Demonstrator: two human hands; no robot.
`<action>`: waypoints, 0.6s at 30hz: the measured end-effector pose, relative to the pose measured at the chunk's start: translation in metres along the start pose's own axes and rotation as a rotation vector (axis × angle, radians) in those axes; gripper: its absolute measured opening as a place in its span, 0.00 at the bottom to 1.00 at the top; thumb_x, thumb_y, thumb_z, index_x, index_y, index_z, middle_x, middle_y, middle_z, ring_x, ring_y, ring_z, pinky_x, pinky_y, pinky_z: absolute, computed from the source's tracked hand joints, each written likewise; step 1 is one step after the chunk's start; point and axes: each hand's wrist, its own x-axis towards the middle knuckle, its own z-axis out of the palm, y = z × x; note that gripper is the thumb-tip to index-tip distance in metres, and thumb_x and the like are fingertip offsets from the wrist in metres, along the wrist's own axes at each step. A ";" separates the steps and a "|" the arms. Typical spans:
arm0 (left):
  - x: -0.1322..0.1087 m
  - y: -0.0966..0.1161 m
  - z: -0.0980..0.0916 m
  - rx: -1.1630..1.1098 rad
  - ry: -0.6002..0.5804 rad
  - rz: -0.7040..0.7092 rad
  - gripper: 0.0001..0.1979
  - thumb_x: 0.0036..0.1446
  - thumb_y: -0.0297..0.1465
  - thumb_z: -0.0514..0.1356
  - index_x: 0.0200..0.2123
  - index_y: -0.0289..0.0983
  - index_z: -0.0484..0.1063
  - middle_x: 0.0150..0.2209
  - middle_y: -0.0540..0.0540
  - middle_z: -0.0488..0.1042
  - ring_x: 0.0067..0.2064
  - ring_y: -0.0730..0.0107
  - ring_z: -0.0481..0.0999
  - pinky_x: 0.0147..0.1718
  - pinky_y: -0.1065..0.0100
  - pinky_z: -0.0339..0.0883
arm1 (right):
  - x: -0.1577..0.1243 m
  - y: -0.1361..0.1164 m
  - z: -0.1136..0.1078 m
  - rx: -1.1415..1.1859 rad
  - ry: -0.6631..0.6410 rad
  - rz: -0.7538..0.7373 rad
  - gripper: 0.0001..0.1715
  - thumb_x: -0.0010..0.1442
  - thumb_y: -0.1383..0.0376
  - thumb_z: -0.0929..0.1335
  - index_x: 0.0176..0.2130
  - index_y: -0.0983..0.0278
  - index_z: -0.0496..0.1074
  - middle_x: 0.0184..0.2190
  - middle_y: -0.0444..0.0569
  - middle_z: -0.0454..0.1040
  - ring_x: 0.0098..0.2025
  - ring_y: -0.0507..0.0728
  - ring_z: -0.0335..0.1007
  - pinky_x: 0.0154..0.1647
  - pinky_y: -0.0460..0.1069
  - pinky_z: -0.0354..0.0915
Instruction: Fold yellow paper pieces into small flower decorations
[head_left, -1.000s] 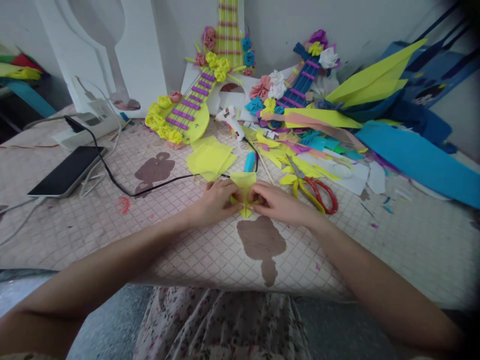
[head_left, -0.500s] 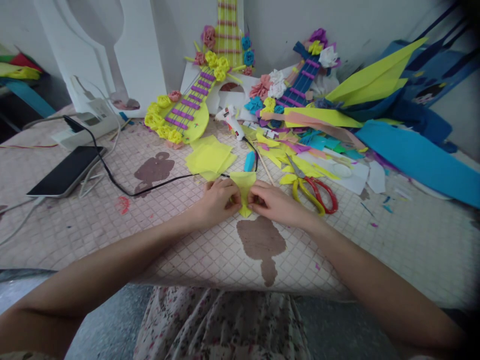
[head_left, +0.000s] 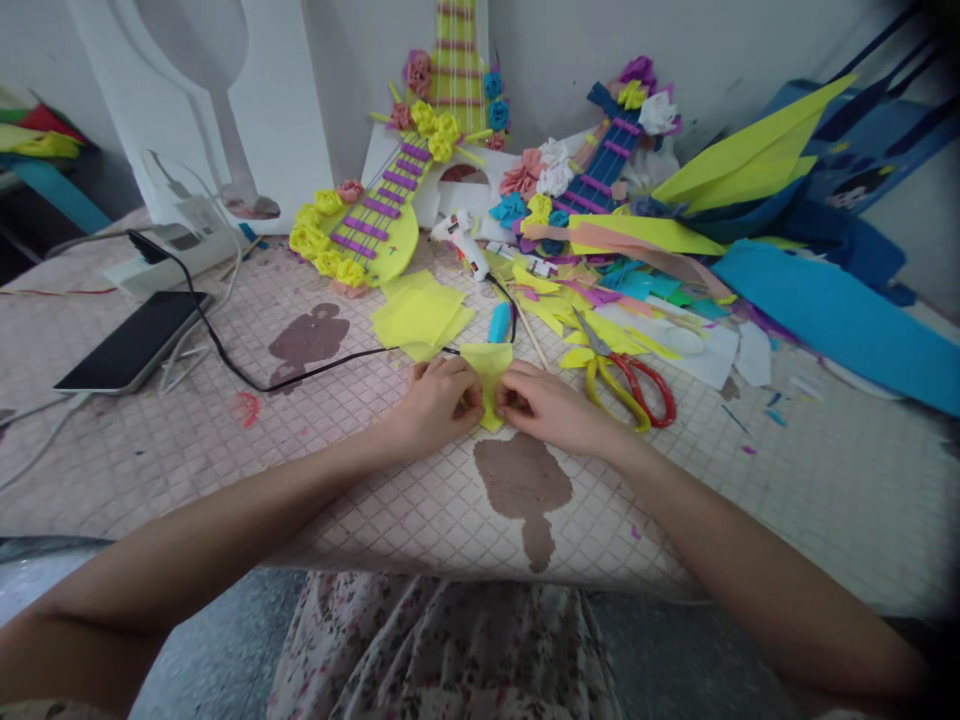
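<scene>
A small piece of yellow paper (head_left: 491, 372) lies between my two hands, its lower part narrowed and folded. My left hand (head_left: 442, 403) pinches its left side, and my right hand (head_left: 541, 403) pinches its right side. The fingers of both hands are curled, with the fingertips partly hidden. Just behind my left hand is a stack of yellow paper squares (head_left: 421, 312). A small blue object (head_left: 499, 323) sits beyond the paper. To the right of my right hand lie scissors (head_left: 626, 370) with red and yellow handles.
A white glue gun (head_left: 466, 246) with a black cord lies behind the hands. Yellow and blue paper guitars (head_left: 386, 220) with paper flowers stand at the back. Coloured scraps and blue paper (head_left: 832, 310) cover the right; a phone (head_left: 135, 343) and cables lie left.
Both hands have barely moved. The folded lower end of the yellow paper looks slightly changed in shape between the fingers.
</scene>
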 end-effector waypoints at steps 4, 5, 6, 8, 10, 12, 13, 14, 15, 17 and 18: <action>0.000 -0.001 0.002 0.013 0.023 0.017 0.02 0.52 0.27 0.57 0.28 0.37 0.68 0.36 0.47 0.72 0.43 0.62 0.68 0.45 0.58 0.55 | 0.000 0.001 0.001 -0.006 0.003 0.005 0.05 0.56 0.71 0.65 0.31 0.63 0.63 0.33 0.45 0.63 0.34 0.52 0.62 0.35 0.47 0.58; 0.000 -0.001 0.002 0.013 0.025 0.017 0.02 0.52 0.27 0.57 0.28 0.37 0.68 0.37 0.47 0.72 0.43 0.62 0.68 0.45 0.58 0.55 | 0.000 0.001 0.001 -0.006 0.002 0.004 0.05 0.56 0.71 0.65 0.31 0.63 0.63 0.33 0.45 0.63 0.34 0.52 0.62 0.35 0.47 0.58; -0.001 -0.001 0.002 0.015 0.024 0.016 0.02 0.52 0.28 0.57 0.28 0.37 0.67 0.37 0.47 0.71 0.43 0.62 0.68 0.45 0.58 0.54 | 0.000 0.001 0.002 -0.006 0.002 0.004 0.05 0.56 0.71 0.65 0.31 0.63 0.63 0.33 0.45 0.63 0.34 0.52 0.62 0.36 0.47 0.58; -0.001 -0.001 0.003 0.018 0.020 0.011 0.02 0.52 0.27 0.57 0.28 0.36 0.67 0.37 0.47 0.71 0.43 0.63 0.68 0.45 0.58 0.54 | 0.000 0.000 0.002 -0.008 0.002 0.007 0.05 0.56 0.71 0.65 0.30 0.63 0.63 0.33 0.45 0.63 0.35 0.52 0.62 0.36 0.47 0.58; -0.001 0.000 0.003 0.025 0.020 0.010 0.03 0.52 0.27 0.57 0.27 0.36 0.67 0.36 0.48 0.71 0.43 0.63 0.68 0.45 0.58 0.54 | 0.000 0.000 0.002 -0.007 0.002 0.013 0.05 0.56 0.71 0.65 0.30 0.63 0.63 0.33 0.45 0.63 0.35 0.52 0.62 0.36 0.48 0.59; -0.001 0.000 0.003 0.031 0.020 0.008 0.03 0.52 0.27 0.57 0.27 0.36 0.67 0.36 0.48 0.70 0.43 0.63 0.68 0.45 0.58 0.54 | 0.000 0.000 0.002 -0.007 0.002 0.010 0.05 0.55 0.71 0.65 0.30 0.63 0.63 0.33 0.45 0.63 0.35 0.52 0.63 0.36 0.48 0.59; -0.001 0.000 0.003 0.032 0.020 0.006 0.03 0.52 0.27 0.57 0.27 0.36 0.67 0.36 0.48 0.70 0.43 0.63 0.68 0.45 0.58 0.54 | 0.000 0.000 0.002 -0.008 0.003 0.005 0.05 0.55 0.71 0.65 0.30 0.63 0.63 0.33 0.45 0.63 0.35 0.53 0.63 0.36 0.48 0.59; -0.001 0.001 0.003 0.032 0.019 0.004 0.02 0.52 0.27 0.57 0.27 0.36 0.67 0.36 0.47 0.71 0.43 0.63 0.68 0.44 0.58 0.54 | 0.000 0.000 0.002 -0.010 0.004 0.000 0.05 0.55 0.71 0.64 0.30 0.63 0.63 0.33 0.45 0.63 0.35 0.53 0.63 0.36 0.48 0.59; -0.001 0.001 0.002 0.031 0.015 0.001 0.02 0.52 0.27 0.57 0.27 0.36 0.67 0.37 0.47 0.71 0.43 0.62 0.68 0.44 0.58 0.54 | 0.001 0.000 0.002 -0.011 0.005 -0.005 0.05 0.55 0.72 0.64 0.30 0.63 0.62 0.33 0.45 0.63 0.35 0.53 0.62 0.36 0.48 0.59; -0.001 0.002 0.002 0.027 0.014 -0.002 0.02 0.52 0.27 0.57 0.27 0.37 0.67 0.36 0.47 0.71 0.43 0.62 0.68 0.44 0.58 0.55 | 0.001 0.000 0.002 -0.011 0.008 -0.007 0.05 0.55 0.72 0.64 0.30 0.63 0.62 0.32 0.45 0.63 0.34 0.53 0.62 0.35 0.48 0.58; -0.001 0.002 0.001 0.025 0.013 -0.004 0.02 0.52 0.27 0.57 0.27 0.37 0.67 0.36 0.47 0.71 0.43 0.62 0.68 0.44 0.58 0.55 | 0.001 0.000 0.002 -0.009 0.009 -0.006 0.05 0.54 0.72 0.64 0.30 0.63 0.62 0.32 0.45 0.63 0.34 0.53 0.62 0.35 0.48 0.58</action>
